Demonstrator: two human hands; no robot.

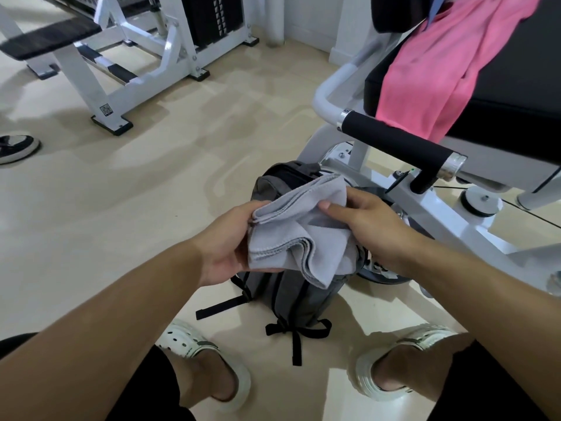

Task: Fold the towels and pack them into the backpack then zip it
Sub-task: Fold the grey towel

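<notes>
Left hand (230,238) and right hand (361,220) are both gripping the folded grey towel (299,238) at frame centre, its long axis running lower left to upper right above the backpack (291,296).

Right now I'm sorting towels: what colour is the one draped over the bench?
Pink towel, head view.

Soft, even daylight; faint floor (182,165) glare, wide-angle bending at edges.
</notes>
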